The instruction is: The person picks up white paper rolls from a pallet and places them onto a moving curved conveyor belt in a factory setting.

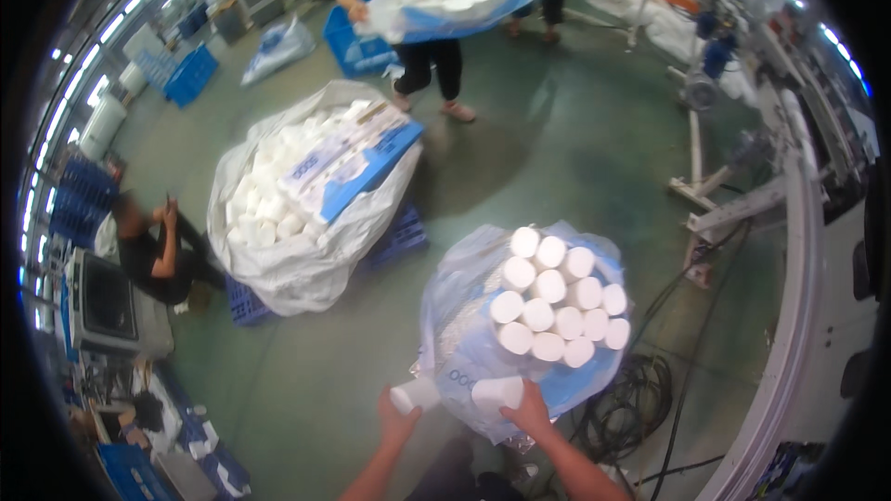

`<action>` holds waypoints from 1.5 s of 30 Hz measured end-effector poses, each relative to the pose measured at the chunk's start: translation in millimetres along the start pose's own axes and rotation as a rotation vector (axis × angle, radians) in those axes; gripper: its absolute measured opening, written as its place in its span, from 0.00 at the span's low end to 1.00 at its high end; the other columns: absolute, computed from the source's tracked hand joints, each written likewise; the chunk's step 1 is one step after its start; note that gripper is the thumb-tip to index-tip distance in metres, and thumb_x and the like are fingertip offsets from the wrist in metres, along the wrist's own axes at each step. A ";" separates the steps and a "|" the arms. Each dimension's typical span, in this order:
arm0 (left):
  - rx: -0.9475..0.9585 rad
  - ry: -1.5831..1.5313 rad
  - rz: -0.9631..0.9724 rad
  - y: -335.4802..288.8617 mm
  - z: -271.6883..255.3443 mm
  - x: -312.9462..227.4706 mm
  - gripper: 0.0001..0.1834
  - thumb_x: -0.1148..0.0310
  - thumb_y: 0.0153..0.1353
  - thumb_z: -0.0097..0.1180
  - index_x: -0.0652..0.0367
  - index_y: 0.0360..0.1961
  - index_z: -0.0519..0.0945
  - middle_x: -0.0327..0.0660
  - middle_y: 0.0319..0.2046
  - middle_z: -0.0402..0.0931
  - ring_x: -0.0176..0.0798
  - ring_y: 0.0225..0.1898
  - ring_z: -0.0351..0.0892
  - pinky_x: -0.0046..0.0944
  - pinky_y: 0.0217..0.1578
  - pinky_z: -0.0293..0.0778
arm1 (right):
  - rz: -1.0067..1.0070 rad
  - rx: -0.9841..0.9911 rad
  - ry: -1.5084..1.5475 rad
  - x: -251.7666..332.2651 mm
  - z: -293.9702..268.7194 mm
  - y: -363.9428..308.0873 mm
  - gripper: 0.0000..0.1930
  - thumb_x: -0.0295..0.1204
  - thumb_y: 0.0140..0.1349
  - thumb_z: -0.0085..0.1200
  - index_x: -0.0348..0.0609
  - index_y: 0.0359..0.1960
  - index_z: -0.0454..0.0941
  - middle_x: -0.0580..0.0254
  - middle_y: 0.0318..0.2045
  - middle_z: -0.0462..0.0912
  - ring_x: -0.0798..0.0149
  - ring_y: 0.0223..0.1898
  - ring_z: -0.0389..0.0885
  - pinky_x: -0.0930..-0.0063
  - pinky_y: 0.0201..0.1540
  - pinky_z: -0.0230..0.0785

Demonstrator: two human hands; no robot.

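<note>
My left hand (398,419) is closed on a white toilet roll (416,395), held low in front of me at the near left edge of a clear plastic bag (445,306). My right hand (532,415) grips another white toilet roll (497,393) over the bag's near side. Several toilet rolls (549,286) stand close together, ends up, on a blue and white printed plastic sheet (580,378) on the bag, just beyond my right hand. What lies beneath the rolls is mostly hidden.
A large white sack (316,278) full of rolls sits on a blue pallet (399,239) at the left. Beyond it, a standing person (432,55) carries a pack of rolls. Another person (158,260) sits far left. Black cables (640,399) and a machine frame (789,250) are at the right.
</note>
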State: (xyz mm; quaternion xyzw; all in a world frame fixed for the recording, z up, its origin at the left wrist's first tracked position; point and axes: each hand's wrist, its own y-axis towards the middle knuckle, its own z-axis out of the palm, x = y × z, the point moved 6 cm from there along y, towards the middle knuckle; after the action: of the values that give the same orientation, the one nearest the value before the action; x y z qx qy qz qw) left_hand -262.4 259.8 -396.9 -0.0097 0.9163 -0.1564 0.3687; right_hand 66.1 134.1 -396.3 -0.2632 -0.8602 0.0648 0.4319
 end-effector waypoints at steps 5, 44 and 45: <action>0.200 0.069 0.180 -50.7 32.1 -54.6 0.55 0.61 0.43 0.75 0.72 0.69 0.58 0.62 0.63 0.65 0.61 0.66 0.64 0.52 0.67 0.61 | 0.271 -0.140 0.449 -91.9 -67.9 -119.8 0.47 0.34 0.46 0.73 0.33 0.66 0.60 0.42 0.62 0.70 0.49 0.63 0.71 0.60 0.66 0.64; 1.811 -0.768 -0.296 -561.8 330.9 -467.2 0.35 0.53 0.58 0.59 0.55 0.65 0.70 0.41 0.62 0.73 0.47 0.63 0.72 0.51 0.63 0.68 | 0.695 -1.496 -0.168 -83.1 -429.8 -762.7 0.55 0.34 0.43 0.72 0.32 0.72 0.51 0.44 0.58 0.72 0.42 0.55 0.71 0.53 0.62 0.65; 1.869 -0.750 -0.312 -572.2 327.1 -479.2 0.35 0.52 0.58 0.58 0.55 0.65 0.70 0.41 0.62 0.73 0.47 0.62 0.73 0.51 0.62 0.68 | 0.726 -1.504 -0.151 -83.4 -424.3 -756.5 0.55 0.35 0.43 0.72 0.32 0.72 0.51 0.44 0.58 0.72 0.42 0.55 0.71 0.54 0.62 0.65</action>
State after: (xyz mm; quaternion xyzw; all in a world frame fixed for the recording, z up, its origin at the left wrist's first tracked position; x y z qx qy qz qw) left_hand 252.6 -312.0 -128.8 0.1145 0.2414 -0.8426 0.4675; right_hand 136.3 -602.8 63.5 -0.7366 -0.5626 -0.3737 0.0347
